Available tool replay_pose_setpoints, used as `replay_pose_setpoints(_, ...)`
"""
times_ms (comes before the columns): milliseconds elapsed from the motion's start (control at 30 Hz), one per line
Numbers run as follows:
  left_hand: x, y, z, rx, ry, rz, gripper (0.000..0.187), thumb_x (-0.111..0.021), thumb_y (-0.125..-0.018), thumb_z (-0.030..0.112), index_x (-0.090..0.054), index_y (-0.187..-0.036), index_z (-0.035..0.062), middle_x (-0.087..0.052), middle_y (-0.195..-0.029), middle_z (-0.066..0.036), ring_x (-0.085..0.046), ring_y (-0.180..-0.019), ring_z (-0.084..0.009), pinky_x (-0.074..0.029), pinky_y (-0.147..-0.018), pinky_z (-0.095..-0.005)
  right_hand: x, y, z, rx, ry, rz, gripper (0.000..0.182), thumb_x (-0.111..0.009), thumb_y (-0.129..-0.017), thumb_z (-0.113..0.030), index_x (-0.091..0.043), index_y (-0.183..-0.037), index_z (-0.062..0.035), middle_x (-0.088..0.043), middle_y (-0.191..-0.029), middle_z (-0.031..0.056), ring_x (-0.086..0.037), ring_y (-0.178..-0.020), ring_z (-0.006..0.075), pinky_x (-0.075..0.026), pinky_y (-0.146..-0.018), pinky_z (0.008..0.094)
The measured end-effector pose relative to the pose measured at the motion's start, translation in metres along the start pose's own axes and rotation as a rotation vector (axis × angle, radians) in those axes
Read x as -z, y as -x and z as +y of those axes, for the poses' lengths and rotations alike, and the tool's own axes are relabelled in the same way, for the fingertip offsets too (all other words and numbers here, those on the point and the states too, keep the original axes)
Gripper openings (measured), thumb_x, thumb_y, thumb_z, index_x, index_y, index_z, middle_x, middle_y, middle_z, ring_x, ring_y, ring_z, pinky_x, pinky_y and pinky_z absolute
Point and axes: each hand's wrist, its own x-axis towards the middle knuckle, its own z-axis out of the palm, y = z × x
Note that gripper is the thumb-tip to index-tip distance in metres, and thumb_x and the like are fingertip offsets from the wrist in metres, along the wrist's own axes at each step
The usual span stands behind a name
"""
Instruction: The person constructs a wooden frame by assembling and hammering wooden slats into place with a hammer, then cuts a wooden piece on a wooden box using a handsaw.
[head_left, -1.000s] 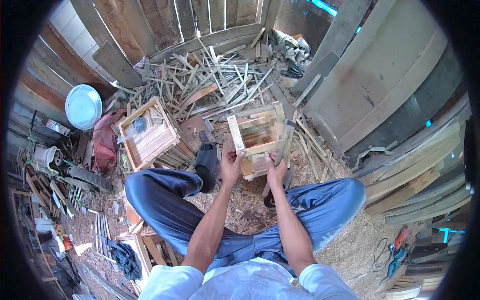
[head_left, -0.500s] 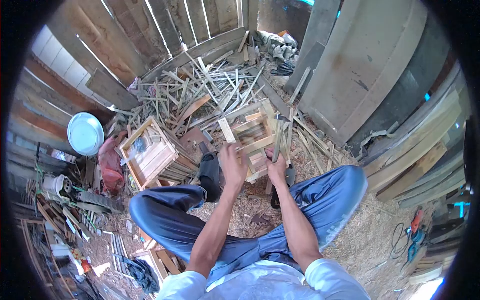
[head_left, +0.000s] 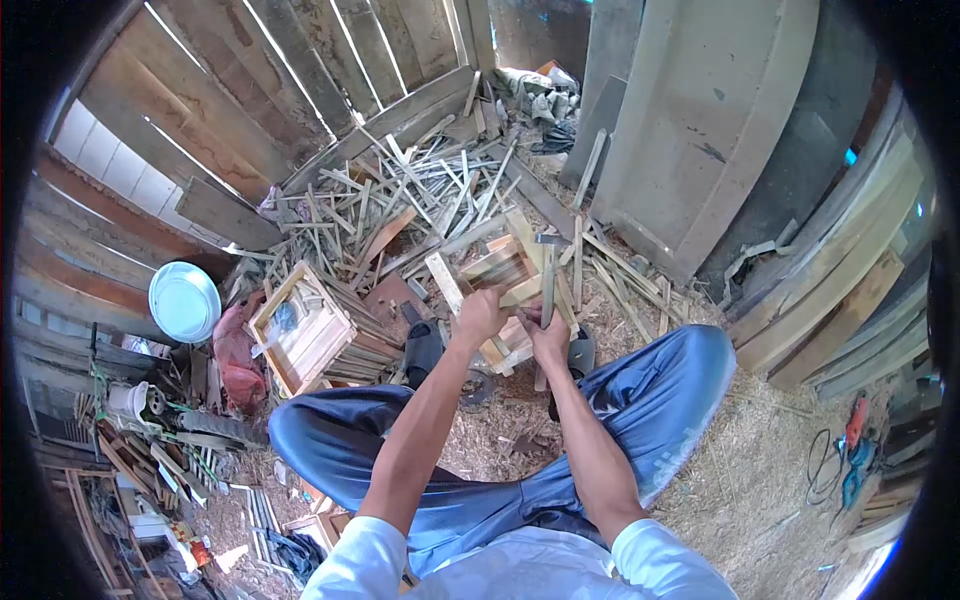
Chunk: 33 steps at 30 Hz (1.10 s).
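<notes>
In front of my feet lies a small wooden frame (head_left: 508, 352) of pale slats, its near end between my hands. My left hand (head_left: 481, 316) is closed at the frame's left side, and what its fingers pinch is too small to make out. My right hand (head_left: 549, 338) is wrapped round the lower handle of a hammer (head_left: 548, 272), whose head points away from me. Just beyond the hands a pale wooden box (head_left: 500, 268) touches the frame area, with a long slat (head_left: 444, 280) at its left.
A stack of wooden crates (head_left: 303, 335) stands on the left, near a light blue basin (head_left: 185, 302) and a red bag (head_left: 238, 360). Loose sticks (head_left: 400, 195) are heaped at the back. A power tool (head_left: 857, 450) with a cord lies far right.
My left hand has moved slightly right and its fingers have closed in at the frame. The right hand still grips the hammer. The camera view has shifted and tilted slightly.
</notes>
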Motion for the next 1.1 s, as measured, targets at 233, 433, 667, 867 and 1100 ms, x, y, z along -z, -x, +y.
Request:
replay_pose_setpoints(233,0.003,-0.004,0.002,0.022,-0.043,-0.025,0.045,-0.07,-0.077,0.035,-0.062,-0.111,0.0068,-0.066,-0.085,-0.021,-0.065,-0.08,-0.0373,-0.052,-0.07,-0.046,0.013,0.028,0.007,0.085,0.314,0.177,0.022,-0.066,-0.075,0.003,-0.059,-0.095,-0.001,-0.069,-0.086,0.012,-0.068,-0.081,0.0232,-0.051,-0.073,0.0333)
replay_pose_setpoints(433,0.002,-0.006,-0.003,-0.032,-0.021,-0.005,0.042,-0.07,-0.077,0.037,-0.061,-0.104,0.0058,-0.065,-0.08,-0.02,-0.064,-0.079,-0.038,-0.051,-0.068,-0.0471,0.015,0.025,0.023,0.096,0.314,0.215,0.02,-0.068,-0.074,0.001,-0.058,-0.092,-0.001,-0.068,-0.079,0.0113,-0.067,-0.076,0.0236,-0.051,-0.069,0.0346)
replay_pose_setpoints(667,0.009,0.0,0.002,-0.047,0.006,-0.041,0.044,-0.07,-0.077,0.034,-0.059,-0.11,0.0057,-0.065,-0.091,-0.019,-0.063,-0.085,-0.0378,-0.05,-0.071,-0.0472,0.014,0.021,0.031,0.082,0.345,0.22,0.018,-0.07,-0.073,-0.001,-0.059,-0.087,-0.0003,-0.067,-0.075,0.0113,-0.066,-0.071,0.0246,-0.05,-0.067,0.0353)
replay_pose_setpoints(867,0.0,-0.001,-0.005,-0.125,0.006,0.079,0.041,-0.067,-0.079,0.039,-0.058,-0.101,0.0049,-0.064,-0.078,-0.019,-0.063,-0.076,-0.0386,-0.049,-0.066,-0.0485,0.016,0.019,0.033,0.103,0.301,0.183,0.019,-0.071,-0.073,-0.003,-0.06,-0.088,-0.0004,-0.067,-0.076,0.011,-0.066,-0.071,0.0247,-0.051,-0.067,0.0357)
replay_pose_setpoints(1100,0.0,0.001,-0.005,-0.162,-0.001,0.071,0.04,-0.062,-0.084,0.037,-0.054,-0.105,0.0034,-0.064,-0.079,-0.021,-0.063,-0.076,-0.0389,-0.048,-0.065,-0.0492,0.018,0.02,0.035,0.091,0.322,0.157,0.018,-0.07,-0.074,-0.004,-0.06,-0.088,-0.0014,-0.066,-0.076,0.0105,-0.066,-0.072,0.0236,-0.051,-0.066,0.0353)
